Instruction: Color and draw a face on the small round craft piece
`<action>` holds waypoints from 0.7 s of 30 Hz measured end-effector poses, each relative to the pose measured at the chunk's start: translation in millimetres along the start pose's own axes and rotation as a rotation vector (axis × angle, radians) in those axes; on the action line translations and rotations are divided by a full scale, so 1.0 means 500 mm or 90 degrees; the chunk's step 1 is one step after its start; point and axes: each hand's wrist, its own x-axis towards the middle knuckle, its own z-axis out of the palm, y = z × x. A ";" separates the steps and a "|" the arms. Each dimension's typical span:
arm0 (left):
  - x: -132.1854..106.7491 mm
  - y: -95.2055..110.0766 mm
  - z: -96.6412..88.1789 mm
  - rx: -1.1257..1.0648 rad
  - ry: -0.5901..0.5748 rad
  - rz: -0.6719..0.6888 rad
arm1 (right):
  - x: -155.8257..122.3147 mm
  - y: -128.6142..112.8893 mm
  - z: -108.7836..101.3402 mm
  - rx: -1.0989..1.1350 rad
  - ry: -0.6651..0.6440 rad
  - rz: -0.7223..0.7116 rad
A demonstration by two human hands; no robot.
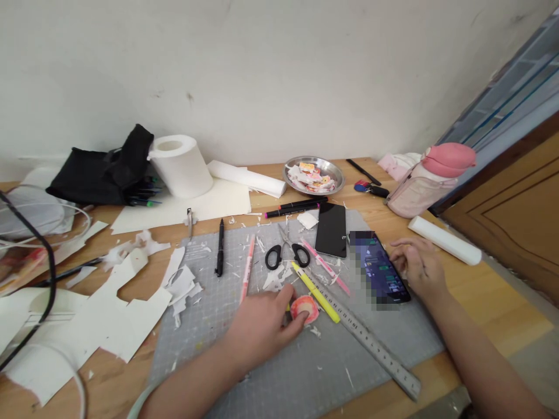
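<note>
My left hand [262, 326] rests on the grey cutting mat [279, 372], thumb and fingers pinching a small round pink-and-orange paper cutout [305, 307]. A yellow highlighter [317, 293] and a steel ruler [371, 343] lie just right of it. My right hand [417, 265] lies beside a lit phone [379, 269] at the mat's right edge, fingers loosely curled and touching the phone's side, holding nothing. Black-handled scissors [286, 251] lie above my left hand.
A second dark phone [332, 230], pens and markers [219, 247] and paper scraps [109, 314] lie on the wooden desk. At the back stand a tissue roll [181, 166], black pouch [100, 171], metal dish of cutouts [313, 174] and pink bottle [430, 177]. Cables [39, 262] run at left.
</note>
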 end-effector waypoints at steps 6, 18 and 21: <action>-0.001 0.000 -0.002 -0.004 0.000 0.002 | 0.003 0.004 0.002 -0.036 -0.055 0.006; 0.001 -0.001 0.002 0.005 0.005 0.001 | 0.005 0.002 0.004 -0.029 -0.035 0.020; 0.001 0.000 0.000 0.006 0.004 0.000 | 0.004 0.000 0.001 -0.012 -0.021 0.028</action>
